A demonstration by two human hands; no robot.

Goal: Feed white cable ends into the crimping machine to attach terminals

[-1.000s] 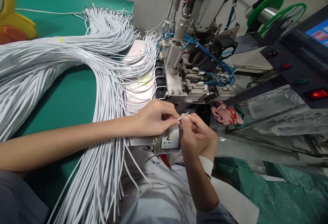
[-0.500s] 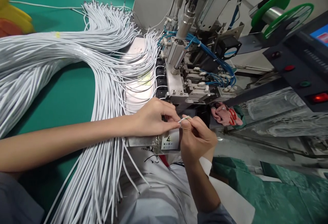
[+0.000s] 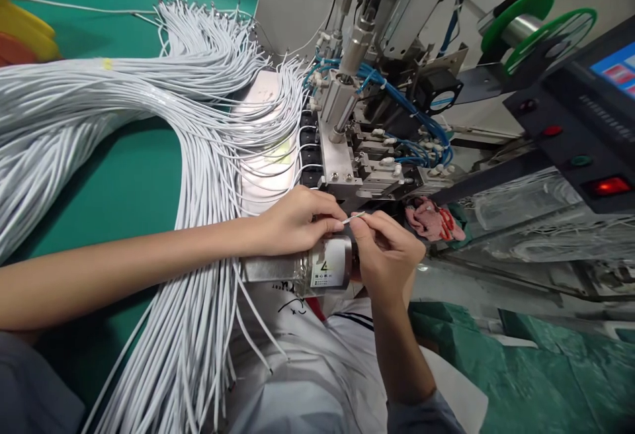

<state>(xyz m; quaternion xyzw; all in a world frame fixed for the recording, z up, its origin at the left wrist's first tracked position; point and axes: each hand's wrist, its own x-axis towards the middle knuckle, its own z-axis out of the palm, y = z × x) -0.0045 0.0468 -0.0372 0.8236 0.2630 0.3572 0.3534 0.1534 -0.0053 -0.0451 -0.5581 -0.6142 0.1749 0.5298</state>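
Between my two hands, just in front of the machine, is the end of a thin white cable [image 3: 348, 220]. My left hand [image 3: 292, 221] pinches the cable between thumb and forefinger. The thumb and forefinger of my right hand [image 3: 389, 249] are closed on its tip, where fine wire ends poke out. A thick bundle of white cables [image 3: 206, 176] passes under my left forearm and hangs over the table's front edge. Several single cables curve across a pale pad [image 3: 255, 189] into a row of black holders [image 3: 311, 155] on the machine.
The metal machine [image 3: 340, 110] with blue air hoses stands straight ahead. To its right are a control box [image 3: 570, 130] with lit buttons and a green spool [image 3: 540, 30]. A pink cloth [image 3: 429, 219] lies beyond my right hand. Green sheeting [image 3: 526, 368] covers the lower right.
Both hands have shifted slightly upward toward the machine with the cable end. My right fingers have changed their pinch on the tip, and its wires look straighter and closer together.
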